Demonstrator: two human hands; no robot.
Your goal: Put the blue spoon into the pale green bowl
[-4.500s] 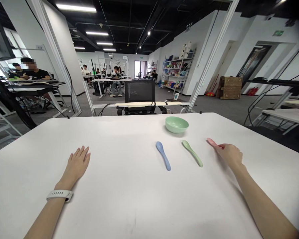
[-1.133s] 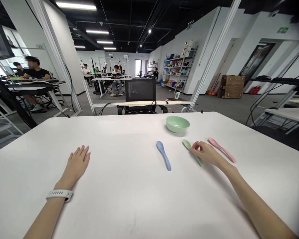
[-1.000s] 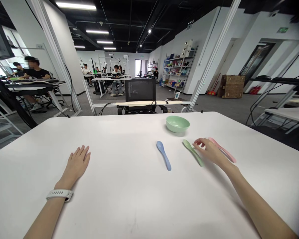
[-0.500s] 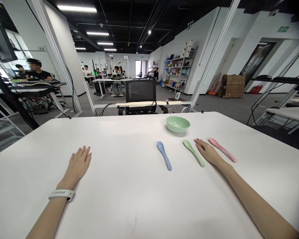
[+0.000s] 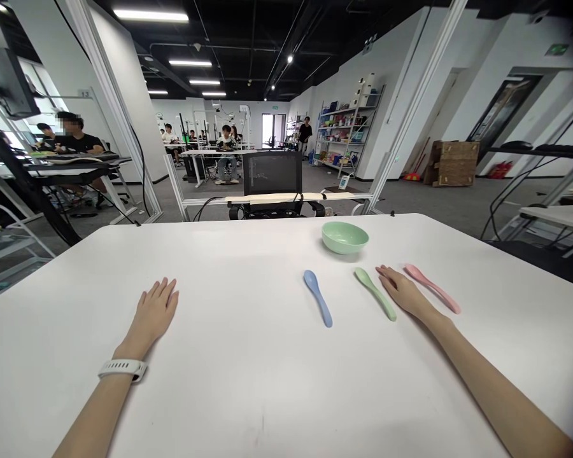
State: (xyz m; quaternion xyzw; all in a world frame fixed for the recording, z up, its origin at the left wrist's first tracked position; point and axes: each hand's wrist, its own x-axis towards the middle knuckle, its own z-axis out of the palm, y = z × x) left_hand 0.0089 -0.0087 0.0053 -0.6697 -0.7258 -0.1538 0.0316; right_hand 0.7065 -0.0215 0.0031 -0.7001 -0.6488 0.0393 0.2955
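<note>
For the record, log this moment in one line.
left hand: empty, on table; right hand: empty, between green spoon and pink spoon; blue spoon: on table; green bowl: beyond spoons

This rm is looking like a big open-plan office, w/ a bit of lab mixed in. Ceiling lights (image 5: 151, 15) are glowing in a row under a black ceiling (image 5: 233, 38), and a green exit sign (image 5: 556, 49) is showing at upper R. A person in a black T-shirt (image 5: 79, 142) is sitting at a desk (image 5: 9, 170) on the L; more ppl (image 5: 226, 149) are sitting farther back. A mesh office chair (image 5: 272, 173) is standing just past the white table (image 5: 248, 381). Metal posts (image 5: 417, 98) are rising on both sides, a monitor (image 5: 15, 86) is hanging at far L, a storage rack (image 5: 353, 111) is holding misc. stuff, and gray flooring (image 5: 420, 200) is running thru.
</note>
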